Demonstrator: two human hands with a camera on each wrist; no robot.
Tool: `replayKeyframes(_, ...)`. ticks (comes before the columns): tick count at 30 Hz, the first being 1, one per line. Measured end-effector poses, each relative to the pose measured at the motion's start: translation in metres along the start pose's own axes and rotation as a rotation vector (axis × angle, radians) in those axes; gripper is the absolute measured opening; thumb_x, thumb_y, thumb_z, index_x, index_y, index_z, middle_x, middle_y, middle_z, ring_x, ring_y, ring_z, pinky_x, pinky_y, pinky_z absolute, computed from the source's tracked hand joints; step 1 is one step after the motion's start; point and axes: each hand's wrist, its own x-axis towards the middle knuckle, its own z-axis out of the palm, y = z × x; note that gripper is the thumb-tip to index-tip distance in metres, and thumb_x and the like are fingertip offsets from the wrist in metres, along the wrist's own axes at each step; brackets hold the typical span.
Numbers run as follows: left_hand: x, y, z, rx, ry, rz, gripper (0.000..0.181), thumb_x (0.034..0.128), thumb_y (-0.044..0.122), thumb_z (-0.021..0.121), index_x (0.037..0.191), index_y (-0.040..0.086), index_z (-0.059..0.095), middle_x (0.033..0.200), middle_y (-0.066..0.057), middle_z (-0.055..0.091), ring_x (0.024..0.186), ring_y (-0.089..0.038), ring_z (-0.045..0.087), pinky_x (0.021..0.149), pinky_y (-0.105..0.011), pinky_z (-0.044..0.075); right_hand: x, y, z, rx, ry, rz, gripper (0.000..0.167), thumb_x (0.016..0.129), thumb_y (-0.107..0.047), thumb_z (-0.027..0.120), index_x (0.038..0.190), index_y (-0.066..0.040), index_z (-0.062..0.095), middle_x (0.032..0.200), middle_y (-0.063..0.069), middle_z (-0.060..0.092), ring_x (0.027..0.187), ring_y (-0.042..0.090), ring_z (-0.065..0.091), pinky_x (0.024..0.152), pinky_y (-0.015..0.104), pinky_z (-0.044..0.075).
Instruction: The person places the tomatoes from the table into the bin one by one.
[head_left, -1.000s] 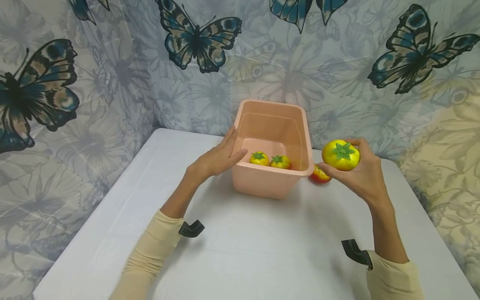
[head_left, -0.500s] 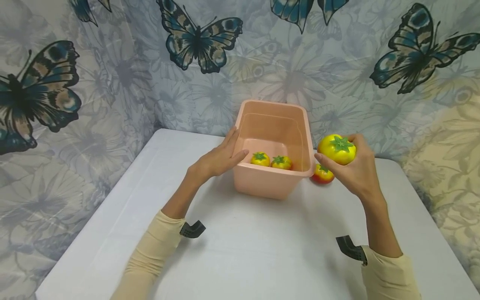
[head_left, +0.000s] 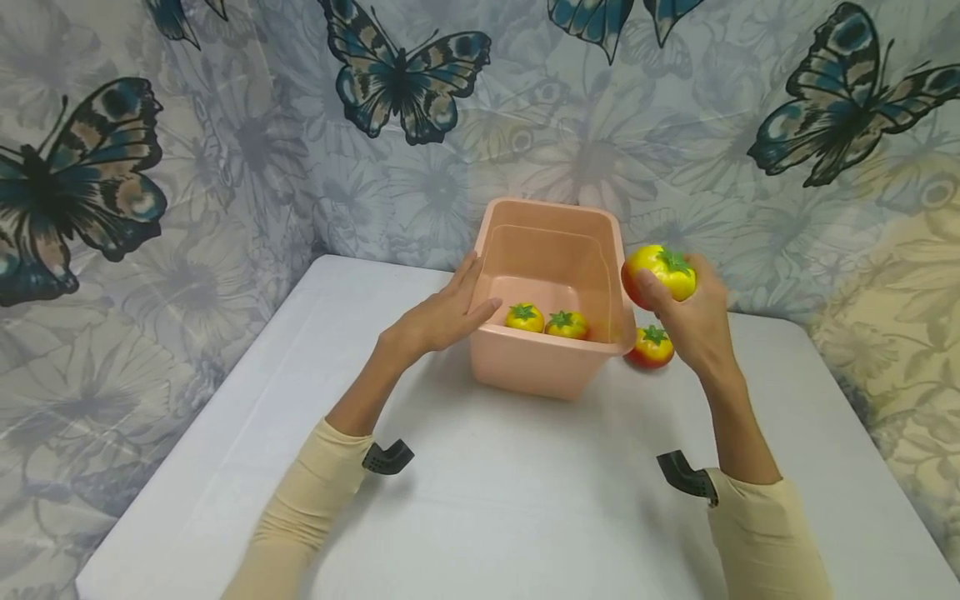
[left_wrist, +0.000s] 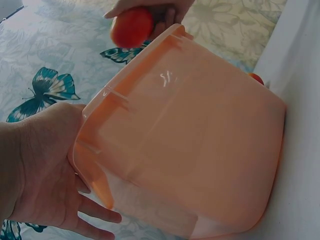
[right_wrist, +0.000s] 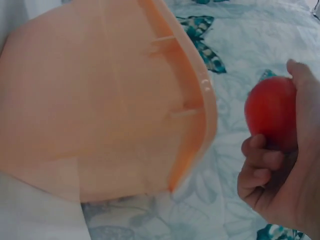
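A peach-coloured plastic bin (head_left: 536, 367) stands on the white table, with two yellow tomatoes with green leafy tops inside, one at the left (head_left: 524, 317) and one beside it (head_left: 567, 326). Against the bin's left rim rests my left hand (head_left: 438, 318), its fingers straight and its thumb over the near corner. My right hand (head_left: 697, 329) grips a red-and-yellow tomato (head_left: 666, 271) in the air, just outside the bin's right rim. In the right wrist view, this tomato's red underside (right_wrist: 272, 112) shows between thumb and fingers. Below that hand, another tomato (head_left: 651, 350) sits on the table.
The white table (head_left: 480, 500) extends in front of the bin and to both sides. Behind it hangs a grey-blue cloth backdrop (head_left: 435, 192) with printed butterflies and flowers. A dark camera mount sits at each wrist.
My right hand has moved left and up with the tomato, closer to the bin's right rim, tipping it so more red shows. The left hand stays on the bin.
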Motion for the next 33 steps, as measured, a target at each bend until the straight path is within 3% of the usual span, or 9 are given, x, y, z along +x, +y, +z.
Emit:
replayKeyframes(3,0.000,0.001,0.001,-0.008,-0.006,0.001,0.092,0.1055,0.065,0.034,0.169,0.015,-0.009,0.177,0.003,-0.019,0.165,-0.029,0.012,0.132,-0.048,0.023,0.008,-0.001,0.005,0.018,-0.060,0.021,0.070,0.101,-0.049,0.060,0.146,-0.001,0.037,0.122,0.014,0.053,0.097,0.019,0.052,0.075,0.009,0.046)
replayKeyframes(6,0.000,0.001,0.002,-0.007,-0.009,0.001,0.092,0.1055,0.065,0.034,0.169,0.014,-0.009,0.177,0.002,-0.019,0.165,-0.029,0.011,0.132,-0.048,0.024,0.016,-0.003,0.010,-0.009,-0.176,0.029,0.079,0.102,-0.052,0.058,0.156,-0.003,0.027,0.135,0.024,0.052,0.110,0.029,0.055,0.087,0.021,0.051)
replayKeyframes(10,0.001,0.003,0.002,-0.001,0.001,0.015,0.091,0.1061,0.064,0.034,0.169,0.013,-0.008,0.177,0.000,-0.018,0.165,-0.028,0.010,0.132,-0.048,0.024,0.023,-0.011,0.016,-0.071,-0.271,0.055,0.089,0.100,-0.061,0.059,0.163,-0.009,0.025,0.135,0.027,0.056,0.112,0.038,0.061,0.089,0.036,0.056)
replayKeyframes(16,0.003,0.005,0.003,-0.014,0.001,0.018,0.091,0.1055,0.064,0.036,0.169,0.015,-0.007,0.177,0.000,-0.017,0.165,-0.030,0.013,0.131,-0.050,0.026,0.025,-0.017,0.019,-0.061,-0.272,0.044,0.080,0.100,-0.058,0.061,0.160,-0.010,0.037,0.124,0.022,0.060,0.101,0.033,0.067,0.075,0.020,0.053)
replayKeyframes(23,0.001,0.005,0.001,-0.024,0.004,0.001,0.089,0.1067,0.060,0.038,0.169,0.016,-0.008,0.178,0.000,-0.017,0.165,-0.031,0.013,0.130,-0.052,0.028,0.020,-0.013,0.013,-0.044,-0.283,0.002,0.065,0.104,-0.050,0.058,0.154,-0.009,0.046,0.125,0.024,0.060,0.104,0.036,0.066,0.076,0.021,0.053)
replayKeyframes(25,0.001,0.005,0.001,-0.024,0.002,-0.007,0.089,0.1066,0.060,0.038,0.169,0.016,-0.008,0.177,0.001,-0.017,0.165,-0.031,0.014,0.129,-0.053,0.029,0.018,-0.011,0.010,-0.049,-0.277,0.002,0.064,0.104,-0.050,0.058,0.153,-0.009,0.047,0.127,0.024,0.060,0.107,0.038,0.066,0.082,0.029,0.057)
replayKeyframes(28,0.001,0.004,0.000,-0.024,0.001,-0.017,0.089,0.1066,0.060,0.038,0.169,0.017,-0.008,0.177,0.002,-0.018,0.165,-0.031,0.014,0.129,-0.053,0.029,0.017,-0.009,0.006,-0.060,-0.275,0.009,0.066,0.105,-0.051,0.056,0.153,-0.008,0.047,0.129,0.026,0.059,0.112,0.042,0.065,0.091,0.049,0.061)
replayKeyframes(30,0.000,0.004,0.000,-0.026,0.002,-0.017,0.089,0.1066,0.059,0.038,0.169,0.016,-0.008,0.177,0.003,-0.019,0.165,-0.031,0.012,0.130,-0.053,0.028,0.016,-0.008,0.004,-0.069,-0.271,0.013,0.066,0.105,-0.050,0.056,0.154,-0.007,0.046,0.130,0.027,0.059,0.115,0.045,0.063,0.095,0.062,0.057)
replayKeyframes(33,0.000,0.004,-0.001,-0.028,0.003,-0.013,0.089,0.1068,0.059,0.038,0.169,0.016,-0.009,0.177,0.003,-0.020,0.165,-0.031,0.010,0.130,-0.054,0.026,0.016,-0.006,0.000,-0.078,-0.266,0.028,0.065,0.106,-0.048,0.055,0.155,-0.007,0.045,0.133,0.029,0.057,0.121,0.049,0.059,0.098,0.069,0.054)
